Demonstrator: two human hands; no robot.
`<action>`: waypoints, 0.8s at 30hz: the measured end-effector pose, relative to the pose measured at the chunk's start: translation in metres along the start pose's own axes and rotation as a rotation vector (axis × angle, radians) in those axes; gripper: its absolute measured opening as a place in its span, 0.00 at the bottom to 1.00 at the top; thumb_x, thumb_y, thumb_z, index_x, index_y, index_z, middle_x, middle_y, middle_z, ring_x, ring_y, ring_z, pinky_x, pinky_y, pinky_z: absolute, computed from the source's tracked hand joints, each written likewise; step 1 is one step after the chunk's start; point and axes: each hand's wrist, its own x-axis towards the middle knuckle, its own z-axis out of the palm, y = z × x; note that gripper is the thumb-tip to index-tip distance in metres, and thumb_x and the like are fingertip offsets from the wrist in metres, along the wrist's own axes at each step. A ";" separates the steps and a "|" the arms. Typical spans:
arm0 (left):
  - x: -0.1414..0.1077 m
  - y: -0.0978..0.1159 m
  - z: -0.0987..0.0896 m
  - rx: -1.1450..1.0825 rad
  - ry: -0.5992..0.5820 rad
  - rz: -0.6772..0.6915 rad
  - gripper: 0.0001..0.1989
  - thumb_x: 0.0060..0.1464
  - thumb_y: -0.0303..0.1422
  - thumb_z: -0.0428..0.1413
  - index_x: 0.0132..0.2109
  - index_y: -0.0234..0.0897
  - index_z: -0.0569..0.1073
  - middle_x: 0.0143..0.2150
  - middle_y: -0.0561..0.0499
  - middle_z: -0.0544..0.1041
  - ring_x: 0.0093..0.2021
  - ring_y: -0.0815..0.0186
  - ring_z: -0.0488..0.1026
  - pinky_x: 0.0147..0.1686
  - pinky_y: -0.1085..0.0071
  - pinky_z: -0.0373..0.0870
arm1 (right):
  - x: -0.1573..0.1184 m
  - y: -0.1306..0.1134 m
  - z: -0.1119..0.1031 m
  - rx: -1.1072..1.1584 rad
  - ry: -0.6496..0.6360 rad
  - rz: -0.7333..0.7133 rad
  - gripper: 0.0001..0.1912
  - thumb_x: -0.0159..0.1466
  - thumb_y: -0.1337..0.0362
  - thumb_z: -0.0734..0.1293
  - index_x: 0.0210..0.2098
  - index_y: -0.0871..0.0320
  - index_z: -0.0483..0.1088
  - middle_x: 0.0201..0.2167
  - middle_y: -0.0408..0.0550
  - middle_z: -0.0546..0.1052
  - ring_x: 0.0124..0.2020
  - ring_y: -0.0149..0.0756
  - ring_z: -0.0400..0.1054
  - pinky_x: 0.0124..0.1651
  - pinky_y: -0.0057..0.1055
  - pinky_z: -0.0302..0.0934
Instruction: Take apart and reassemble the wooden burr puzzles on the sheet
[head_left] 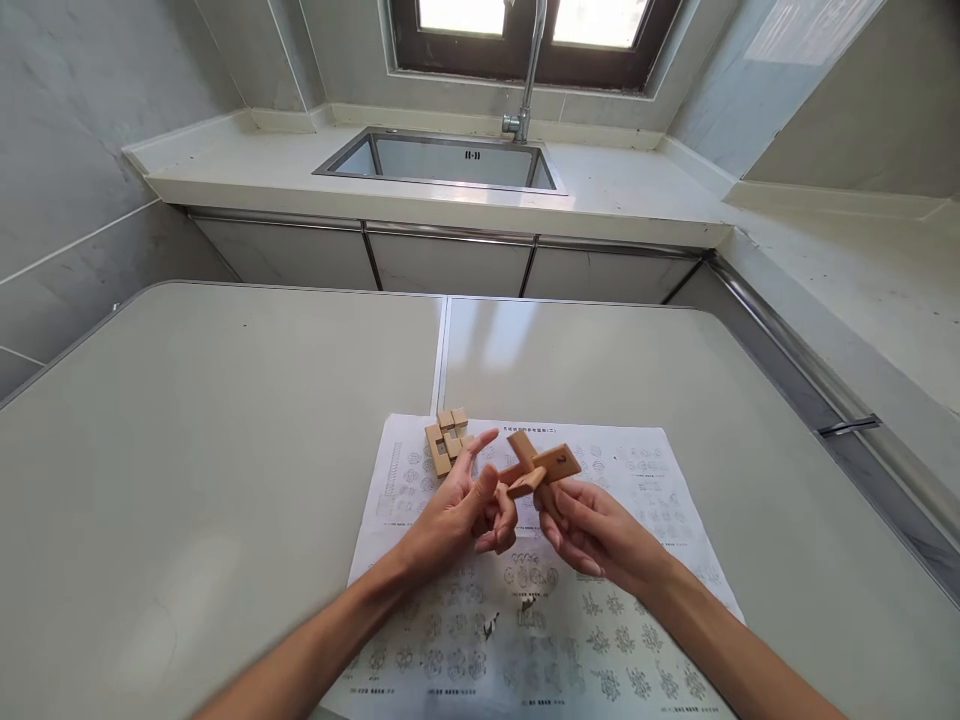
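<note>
R grip [600,525] pinches crossed wooden pcs [551,463] w/ ends jutting, so prob. only part-joined, amt. left unclear; L grip [461,508] is just beside, can't tell if holding, & block cluster [450,446] sits beyond it on printed sheet [637,505].

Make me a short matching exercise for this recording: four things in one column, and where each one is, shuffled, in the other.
Things
1. Joined wooden sticks
2. Wooden blocks
3. Paper
4. Faucet

Places
A. At the back of the sink
B. Toward the paper's far left corner
C. In the right hand
D. Flat on the table, beneath both hands

Right pairs: 1-C, 2-B, 3-D, 4-A.
</note>
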 end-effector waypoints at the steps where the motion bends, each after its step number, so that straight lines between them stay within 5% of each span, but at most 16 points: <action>1: 0.001 0.001 0.000 -0.021 0.001 0.010 0.47 0.67 0.57 0.54 0.77 0.38 0.39 0.23 0.62 0.69 0.18 0.74 0.55 0.27 0.72 0.59 | 0.000 -0.001 -0.001 0.045 0.046 -0.017 0.22 0.69 0.44 0.72 0.39 0.58 0.73 0.28 0.41 0.74 0.13 0.18 0.50 0.16 0.23 0.44; 9: -0.002 0.002 0.000 0.018 0.016 -0.030 0.40 0.69 0.51 0.57 0.74 0.38 0.50 0.27 0.60 0.72 0.19 0.75 0.58 0.28 0.71 0.61 | 0.005 -0.014 -0.013 0.332 0.421 -0.321 0.11 0.67 0.56 0.76 0.40 0.54 0.73 0.31 0.37 0.69 0.17 0.21 0.45 0.18 0.20 0.56; 24: -0.004 0.007 0.003 0.236 0.004 -0.046 0.32 0.67 0.52 0.58 0.66 0.37 0.64 0.28 0.59 0.68 0.24 0.72 0.58 0.30 0.70 0.58 | 0.003 -0.031 -0.047 0.446 0.428 -0.528 0.10 0.69 0.61 0.76 0.38 0.52 0.69 0.27 0.35 0.65 0.17 0.22 0.51 0.19 0.17 0.61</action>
